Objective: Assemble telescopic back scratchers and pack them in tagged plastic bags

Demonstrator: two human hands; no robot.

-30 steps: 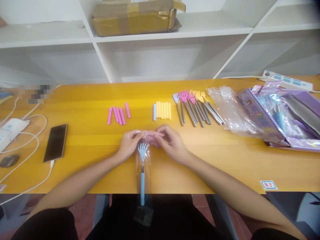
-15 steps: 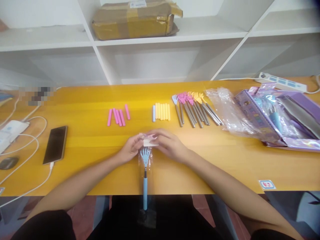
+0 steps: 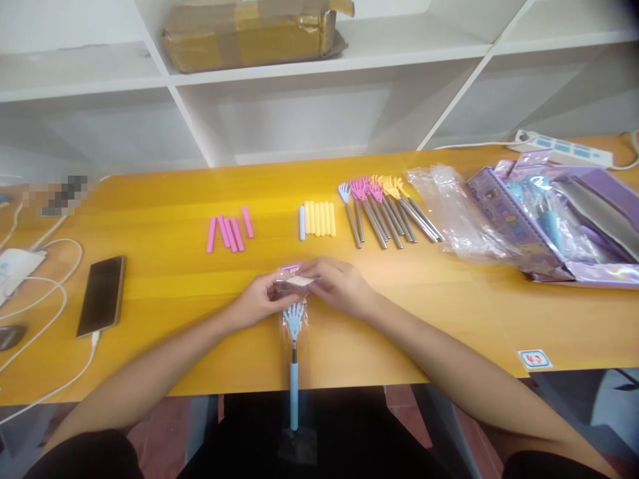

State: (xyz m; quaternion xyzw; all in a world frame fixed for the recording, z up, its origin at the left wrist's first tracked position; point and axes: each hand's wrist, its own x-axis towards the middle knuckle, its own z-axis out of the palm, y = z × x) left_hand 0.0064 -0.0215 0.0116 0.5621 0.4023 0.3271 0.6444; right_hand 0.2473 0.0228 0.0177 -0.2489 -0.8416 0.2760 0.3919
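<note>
A blue back scratcher (image 3: 294, 392) with a hand-shaped head lies inside a clear plastic bag (image 3: 298, 447), its handle reaching over the table's front edge. At the bag's top end, my left hand (image 3: 258, 299) pinches the plastic from the left. Opposite it, my right hand (image 3: 342, 285) has its fingers closed on a small white card (image 3: 299, 281) at the same end. Part of the card and the fingertips beneath it are hidden.
Pink tubes (image 3: 234, 234), yellow tubes (image 3: 320, 219) and a blue one (image 3: 302, 223) lie ahead. Farther right are metal-stemmed scratchers (image 3: 382, 216), clear bags (image 3: 459, 216) and a purple box (image 3: 519, 229). A phone (image 3: 101, 295) with a cable lies left; shelves hold a carton (image 3: 249, 36).
The white card has tilted from facing me to a flatter angle. My left thumb has moved down over the bag near the scratcher's head. The camera view has shifted slightly.
</note>
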